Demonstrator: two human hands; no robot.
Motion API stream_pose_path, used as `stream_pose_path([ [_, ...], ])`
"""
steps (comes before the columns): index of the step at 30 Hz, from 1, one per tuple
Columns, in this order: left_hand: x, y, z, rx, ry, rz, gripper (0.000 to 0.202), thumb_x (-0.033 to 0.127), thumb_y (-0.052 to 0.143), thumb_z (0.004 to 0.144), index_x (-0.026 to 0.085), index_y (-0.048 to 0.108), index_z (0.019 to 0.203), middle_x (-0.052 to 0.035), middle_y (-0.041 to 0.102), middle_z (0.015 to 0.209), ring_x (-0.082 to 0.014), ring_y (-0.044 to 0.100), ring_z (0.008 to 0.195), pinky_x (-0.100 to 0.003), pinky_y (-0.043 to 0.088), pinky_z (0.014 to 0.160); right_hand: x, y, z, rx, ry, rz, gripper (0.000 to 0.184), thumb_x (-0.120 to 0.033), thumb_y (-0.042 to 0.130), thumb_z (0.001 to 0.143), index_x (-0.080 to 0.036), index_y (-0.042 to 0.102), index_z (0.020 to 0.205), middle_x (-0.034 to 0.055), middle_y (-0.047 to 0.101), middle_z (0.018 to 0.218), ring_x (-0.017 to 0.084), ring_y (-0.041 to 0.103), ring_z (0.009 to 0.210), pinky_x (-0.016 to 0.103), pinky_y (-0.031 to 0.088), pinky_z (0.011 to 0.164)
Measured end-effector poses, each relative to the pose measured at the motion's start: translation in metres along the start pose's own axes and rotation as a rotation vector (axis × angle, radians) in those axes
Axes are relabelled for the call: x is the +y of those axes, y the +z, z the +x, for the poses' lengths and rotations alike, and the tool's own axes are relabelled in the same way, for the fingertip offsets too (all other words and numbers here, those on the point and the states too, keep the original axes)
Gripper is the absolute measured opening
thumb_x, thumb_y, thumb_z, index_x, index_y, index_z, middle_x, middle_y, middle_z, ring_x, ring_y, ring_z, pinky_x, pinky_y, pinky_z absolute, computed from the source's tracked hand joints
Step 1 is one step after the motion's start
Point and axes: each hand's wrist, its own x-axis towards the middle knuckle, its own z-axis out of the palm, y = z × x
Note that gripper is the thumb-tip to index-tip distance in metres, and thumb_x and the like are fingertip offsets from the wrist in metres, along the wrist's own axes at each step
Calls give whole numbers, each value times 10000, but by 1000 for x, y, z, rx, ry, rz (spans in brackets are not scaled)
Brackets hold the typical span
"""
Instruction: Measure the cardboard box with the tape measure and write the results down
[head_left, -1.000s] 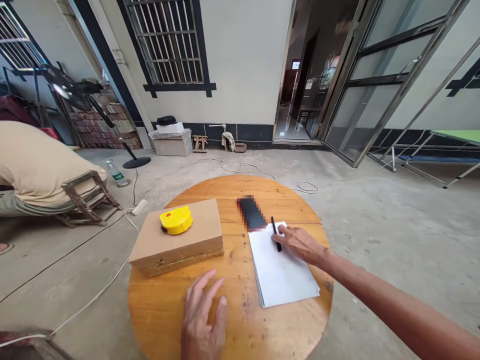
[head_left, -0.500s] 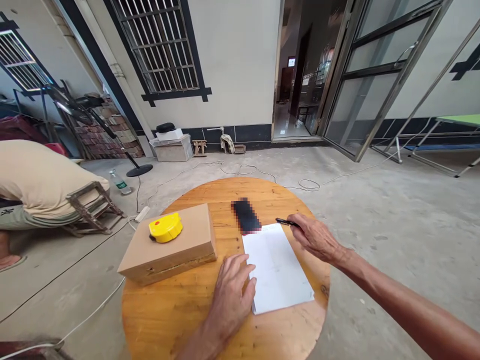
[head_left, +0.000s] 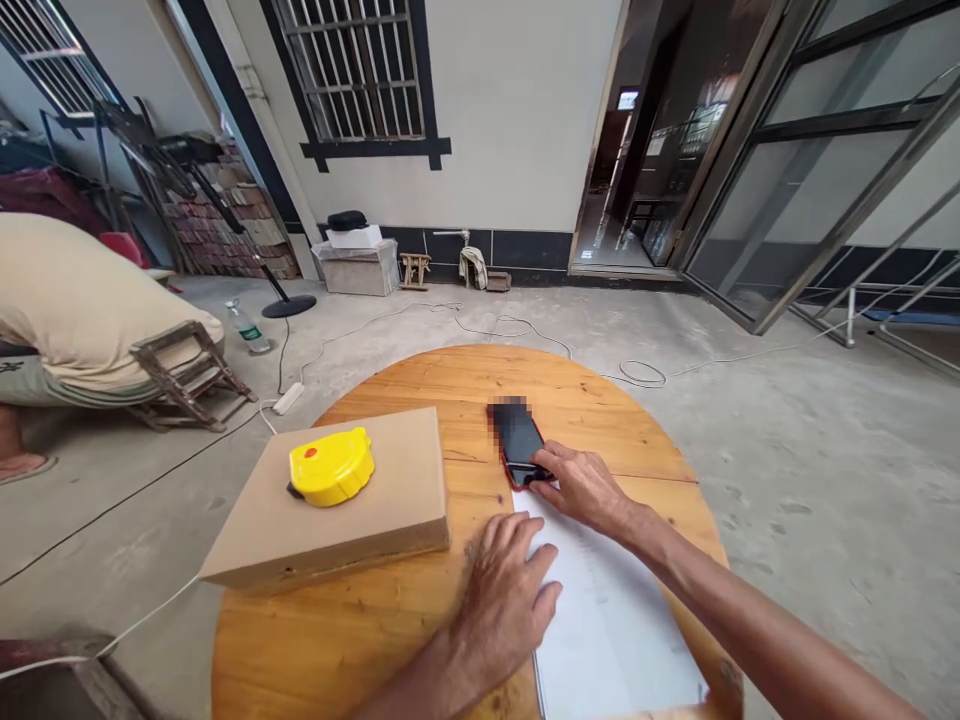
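Observation:
My left hand [head_left: 506,595] lies flat with the fingers apart on the round wooden table [head_left: 450,378], its fingertips on the left edge of a white sheet of paper [head_left: 611,625]. My right hand [head_left: 581,485] rests at the top of the paper with curled fingers, its thumb against the near end of a dark phone in a red case [head_left: 517,438]. No pen shows in this hand. To the left, a yellow tape measure [head_left: 331,466] sits on a flat cardboard box [head_left: 394,505].
A beige cushion [head_left: 75,300] lies on a low wooden frame at the left. A water bottle [head_left: 246,328], a power strip [head_left: 288,398], cables and a stand base [head_left: 289,306] are on the concrete floor. An open doorway [head_left: 637,180] and glass door stand behind.
My right hand lifted the black pen off the paper, then moved left to the phone's near end. My left hand slid forward onto the paper's edge. The view moved closer.

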Motion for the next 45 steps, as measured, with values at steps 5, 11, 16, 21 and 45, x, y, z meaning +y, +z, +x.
stream_pose_path([
  [5,0,1,-3,17,-13,10,254,230,682,826,229,621,1072,-24,546,1325,-269,424,1262,-464,303,1116,-4,1,10,-106,-44,-102,171,-283,578,901,-212,659,1035,44,676,995,177,642,754,271,251,534],
  [11,-1,1,-4,15,-5,9,278,271,691,830,236,620,1096,-18,558,1325,-265,446,1255,-467,318,1114,-5,3,15,-102,-50,-129,172,-289,530,946,-226,679,1006,31,675,956,157,630,720,270,245,526],
  [16,-2,4,-4,27,5,28,276,284,684,837,242,621,1103,-11,558,1335,-260,448,1262,-473,317,1121,-7,9,22,-47,-15,-59,142,-244,575,903,-204,698,960,56,683,930,171,619,696,272,247,530],
  [21,-3,1,-4,21,8,41,263,273,670,849,244,623,1106,-11,562,1330,-253,444,1270,-461,315,1126,-10,-14,8,99,143,295,134,-315,613,871,-217,701,894,28,699,872,177,607,698,274,365,607],
  [45,-5,-1,-8,32,0,103,301,224,646,836,265,633,1134,-64,544,1357,-301,449,1276,-533,376,1077,-17,-42,-108,721,570,1435,153,-371,668,842,-225,638,809,-17,603,609,139,596,536,226,418,486],
])
